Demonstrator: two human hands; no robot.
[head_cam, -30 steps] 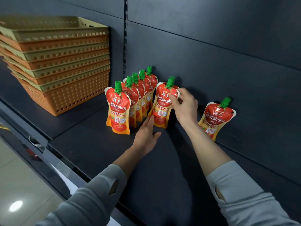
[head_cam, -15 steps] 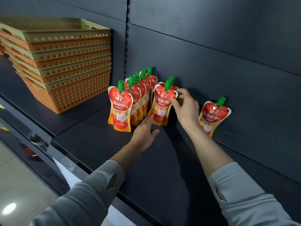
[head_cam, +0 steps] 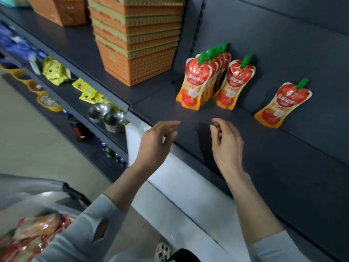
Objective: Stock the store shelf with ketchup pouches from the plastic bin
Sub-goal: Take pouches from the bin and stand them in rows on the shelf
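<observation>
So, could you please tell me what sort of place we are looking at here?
Most likely a shop aisle: dark metal shelving carries upright ketchup pouches and stacked orange baskets, with yellow packets and steel bowls lower down.

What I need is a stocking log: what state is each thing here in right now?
Left hand, open, holding nothing.
Right hand, fingers loosely curled, holding nothing.
Front row of pouches, standing upright, one behind another.
Second-row pouch, standing upright beside that row.
Lone pouch, leaning back against the rear panel.
Baskets, nested in a stack on the shelf.
Bin pouches, lying heaped, blurred.
</observation>
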